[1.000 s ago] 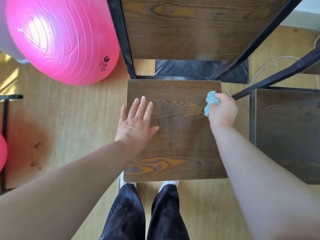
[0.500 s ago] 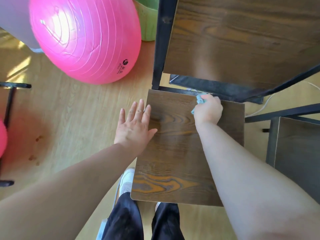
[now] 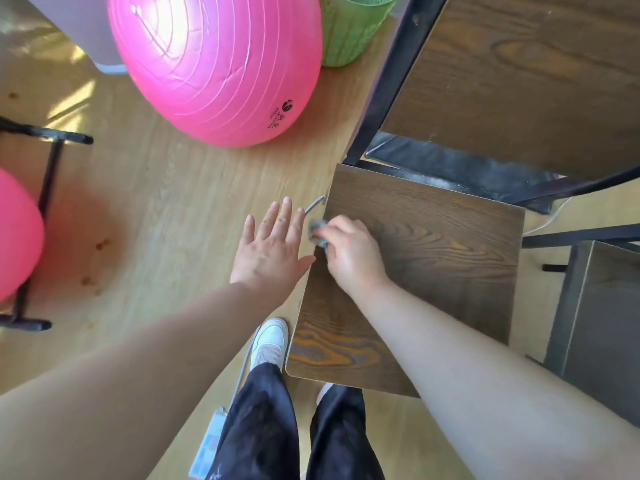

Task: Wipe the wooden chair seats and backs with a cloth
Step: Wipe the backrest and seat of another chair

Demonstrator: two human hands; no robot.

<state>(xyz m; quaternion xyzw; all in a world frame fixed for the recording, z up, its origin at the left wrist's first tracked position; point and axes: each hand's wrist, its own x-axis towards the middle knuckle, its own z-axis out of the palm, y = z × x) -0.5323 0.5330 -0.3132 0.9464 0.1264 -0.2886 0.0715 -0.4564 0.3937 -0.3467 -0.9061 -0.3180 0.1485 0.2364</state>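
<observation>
A dark wooden chair seat point(image 3: 433, 258) lies below me, with its wooden back point(image 3: 519, 81) rising at the upper right in a black metal frame. My right hand point(image 3: 349, 254) presses a small crumpled cloth point(image 3: 318, 232) onto the seat's left edge; most of the cloth is hidden under the fingers. My left hand point(image 3: 270, 247) hovers flat with fingers spread just left of the seat, over the floor, its thumb close to the seat edge and holding nothing.
A large pink exercise ball point(image 3: 214, 64) sits on the wooden floor at the upper left, a green basket point(image 3: 349, 29) behind it. A second chair seat point(image 3: 602, 323) stands at the right. A black metal stand point(image 3: 38, 202) and another pink ball point(image 3: 17, 233) are at the far left.
My right hand has swept the cloth from the seat's far right corner across to its left edge. The left hand has slid off the seat to the floor side. The view shifted left.
</observation>
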